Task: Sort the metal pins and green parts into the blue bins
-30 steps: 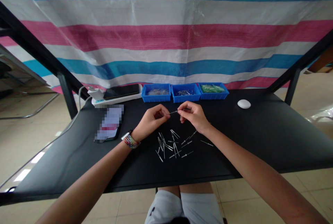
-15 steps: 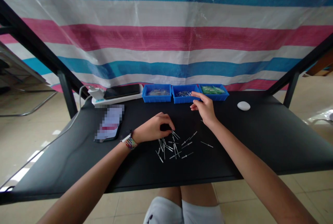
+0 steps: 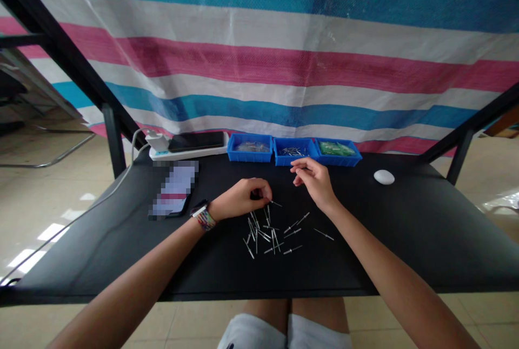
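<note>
My left hand (image 3: 243,197), with a bracelet at the wrist, pinches a silver blind rivet (image 3: 276,204) between thumb and forefinger. Below its fingertips lies a loose pile of several blind rivets (image 3: 263,234) on the black table. A few more rivets (image 3: 292,231) are scattered to the right of the pile. In front of the middle blue bin (image 3: 294,160), which holds more rivets, my right hand (image 3: 315,180) hovers with its fingers loosely bent and apart. Nothing shows in it.
Left of the middle bin is a blue bin (image 3: 250,159) of clear packets; right of it, a blue bin (image 3: 340,162) with green contents. A power strip (image 3: 188,152) carries a dark phone (image 3: 197,142). Another phone (image 3: 174,189) lies nearer, and a white mouse (image 3: 384,177) at right.
My right hand has drawn back from the middle bin, and its fingers have curled in from being spread. My left hand has lifted the rivet slightly away from the pile. The view has tilted a little.
</note>
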### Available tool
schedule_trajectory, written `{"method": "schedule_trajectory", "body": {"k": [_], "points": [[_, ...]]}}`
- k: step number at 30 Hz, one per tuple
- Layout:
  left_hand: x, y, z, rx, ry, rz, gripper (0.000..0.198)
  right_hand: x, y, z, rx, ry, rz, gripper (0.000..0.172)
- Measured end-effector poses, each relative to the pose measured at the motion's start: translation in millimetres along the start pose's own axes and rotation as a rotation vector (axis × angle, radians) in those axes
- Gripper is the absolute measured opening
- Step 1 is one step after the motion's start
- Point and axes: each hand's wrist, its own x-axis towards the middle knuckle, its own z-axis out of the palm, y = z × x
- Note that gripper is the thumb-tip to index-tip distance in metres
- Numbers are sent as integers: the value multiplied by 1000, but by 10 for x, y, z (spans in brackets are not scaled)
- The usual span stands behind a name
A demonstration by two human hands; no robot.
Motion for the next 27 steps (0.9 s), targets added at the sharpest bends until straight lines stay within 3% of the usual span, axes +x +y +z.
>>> {"method": "schedule_trajectory", "body": {"k": [11,19,27], "points": [[36,31,11,-223,271,-66,17,-158,-118,137,-62,-375,117,22],[26,51,2,-252,246,-82,19,-183,-83,222,18,-290,76,16],[30,41,29,-301,232,-94,22,-201,-87,248,5,-283,31,16]]}}
